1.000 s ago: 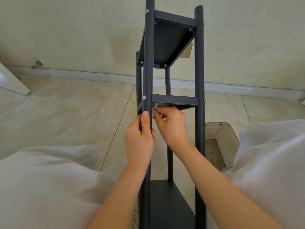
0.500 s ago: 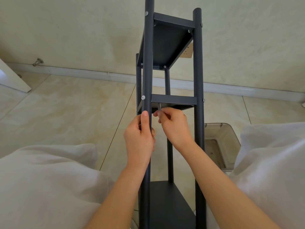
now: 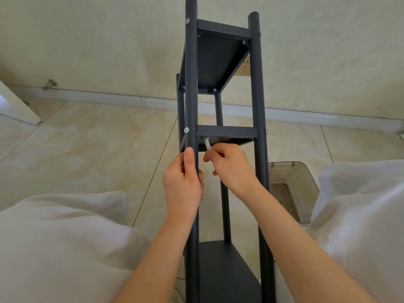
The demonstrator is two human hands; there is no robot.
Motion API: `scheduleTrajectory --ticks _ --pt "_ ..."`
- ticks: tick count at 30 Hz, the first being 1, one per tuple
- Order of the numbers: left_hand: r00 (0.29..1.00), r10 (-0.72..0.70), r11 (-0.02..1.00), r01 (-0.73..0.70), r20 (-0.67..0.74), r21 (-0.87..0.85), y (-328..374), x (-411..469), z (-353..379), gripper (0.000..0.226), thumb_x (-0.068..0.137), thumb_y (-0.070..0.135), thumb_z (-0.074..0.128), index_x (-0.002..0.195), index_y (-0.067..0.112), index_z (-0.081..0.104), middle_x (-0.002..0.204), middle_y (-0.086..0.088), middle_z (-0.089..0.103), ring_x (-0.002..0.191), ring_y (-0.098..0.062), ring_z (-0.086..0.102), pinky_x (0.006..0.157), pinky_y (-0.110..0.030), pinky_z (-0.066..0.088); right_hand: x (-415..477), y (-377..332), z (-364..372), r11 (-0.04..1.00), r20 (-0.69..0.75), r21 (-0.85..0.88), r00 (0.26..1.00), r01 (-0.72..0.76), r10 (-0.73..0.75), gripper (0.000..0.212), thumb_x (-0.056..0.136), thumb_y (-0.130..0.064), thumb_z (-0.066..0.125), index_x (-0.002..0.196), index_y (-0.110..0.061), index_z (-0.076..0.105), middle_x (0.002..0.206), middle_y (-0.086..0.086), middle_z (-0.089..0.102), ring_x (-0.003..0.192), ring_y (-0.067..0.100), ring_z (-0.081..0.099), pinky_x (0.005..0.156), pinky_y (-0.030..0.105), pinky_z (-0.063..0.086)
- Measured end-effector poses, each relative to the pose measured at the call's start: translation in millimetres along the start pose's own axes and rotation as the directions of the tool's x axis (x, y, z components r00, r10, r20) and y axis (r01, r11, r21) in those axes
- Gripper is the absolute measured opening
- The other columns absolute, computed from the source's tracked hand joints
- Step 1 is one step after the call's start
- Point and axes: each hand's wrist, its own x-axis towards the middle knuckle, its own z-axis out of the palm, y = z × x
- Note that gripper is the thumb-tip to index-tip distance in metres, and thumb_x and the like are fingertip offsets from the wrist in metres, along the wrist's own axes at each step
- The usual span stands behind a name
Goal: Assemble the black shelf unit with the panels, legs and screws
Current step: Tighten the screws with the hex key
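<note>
Cream wall [image 3: 87, 40] with 1 socket [image 3: 244, 67] and white baseboard [image 3: 109, 98] meets beige floor tiles [image 3: 87, 149].

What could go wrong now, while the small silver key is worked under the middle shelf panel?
1. The right hand holds the silver key at its low end, tilted; its tip may slip out of place under the middle panel.
2. Only the left hand steadies the tall shelf unit, by one front leg; a hard turn could twist or tip it.

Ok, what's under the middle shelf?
A silver key, pinched by the right hand, reaches up to its underside near the left leg. Its tip is hidden.
</note>
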Motion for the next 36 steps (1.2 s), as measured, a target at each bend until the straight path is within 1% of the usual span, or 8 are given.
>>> scheduleTrajectory --ticks 5,8,11,14,18,26,33,36 --pt "1.000 -0.012 1.000 0.012 0.010 -0.005 -1 0 1 0.045 0.105 0.041 0.039 0.071 0.015 0.054 0.055 -0.006 0.057 0.039 -0.016 0.050 0.038 -0.024 0.040 3 -1 0 1.000 -0.023 0.001 0.999 0.023 -0.023 0.028 0.100 -0.015 0.048 0.078 -0.018 0.066 0.063 0.001 0.056 0.064 0.025 0.054 0.073 0.045 0.057" --pt "1.000 -0.009 1.000 0.009 0.013 -0.004 -1 -1 0 0.046 0.105 0.041 0.039 0.071 0.014 0.053 0.055 -0.005 0.057 0.039 -0.016 0.050 0.038 -0.023 0.040 3 -2 -3 0.999 -0.031 -0.006 0.999 0.041 -0.041 0.028 0.100 -0.014 0.049 0.078 -0.016 0.066 0.057 -0.004 0.051 0.051 0.006 0.046 0.054 0.025 0.051" --pt "1.000 -0.011 1.000 0.011 0.018 -0.012 0 -1 1 0.045 0.105 0.041 0.039 0.070 0.015 0.053 0.055 -0.005 0.056 0.039 -0.015 0.049 0.038 -0.023 0.040 3 1 -3 1.000 -0.039 -0.021 0.999 0.016 -0.017 0.027 0.099 -0.011 0.049 0.082 -0.005 0.070 0.056 0.000 0.051 0.039 0.002 0.042 0.040 0.011 0.033" --pt "1.000 -0.009 1.000 0.009 0.017 -0.017 1 -1 2 0.046 0.105 0.041 0.039 0.068 0.017 0.052 0.056 -0.007 0.056 0.039 -0.015 0.049 0.037 -0.023 0.039 4 6 -3 0.999 -0.029 -0.032 0.999 -0.027 0.026 0.026 0.097 -0.009 0.050 0.086 -0.002 0.072 0.061 0.008 0.055 0.037 0.002 0.041 0.039 0.010 0.031" --pt "0.999 -0.020 1.000 0.020 0.025 -0.020 2 -2 2 0.045 0.105 0.041 0.039 0.070 0.018 0.054 0.057 -0.009 0.057 0.039 -0.016 0.049 0.037 -0.024 0.040 4 3 -3 1.000 -0.016 -0.023 1.000 0.013 -0.013 0.026 0.098 -0.009 0.049 0.085 -0.009 0.072 0.062 0.006 0.058 0.039 0.002 0.042 0.040 0.010 0.033" --pt "0.999 -0.009 1.000 0.009 0.041 -0.018 3 -4 1 0.041 0.106 0.038 0.038 0.075 0.020 0.057 0.055 -0.005 0.056 0.039 -0.014 0.049 0.038 -0.023 0.041 6 -1 -6 0.997 -0.015 -0.043 0.997 0.071 -0.072 0.025 0.097 -0.008 0.053 0.084 -0.002 0.073 0.049 -0.006 0.047 0.039 0.002 0.042 0.043 0.009 0.034" --pt "0.999 -0.014 1.000 0.015 0.042 -0.021 4 -5 1 0.040 0.105 0.040 0.038 0.074 0.022 0.056 0.056 -0.005 0.057 0.038 -0.014 0.049 0.038 -0.022 0.040 11 6 -2 0.988 -0.019 -0.113 0.994 0.106 -0.109 0.040 0.096 -0.021 0.061 0.056 -0.013 0.060 0.047 -0.003 0.046 0.045 0.009 0.038 0.049 0.012 0.034" --pt "0.999 -0.025 0.999 0.026 0.044 -0.034 5 -6 1 0.041 0.105 0.040 0.039 0.072 0.021 0.055 0.055 -0.005 0.057 0.038 -0.014 0.048 0.038 -0.024 0.040 13 12 4 0.982 -0.053 -0.107 0.985 0.157 -0.163 0.039 0.095 -0.021 0.062 0.060 -0.006 0.063 0.051 0.006 0.052 0.048 0.015 0.042 0.053 0.021 0.040"
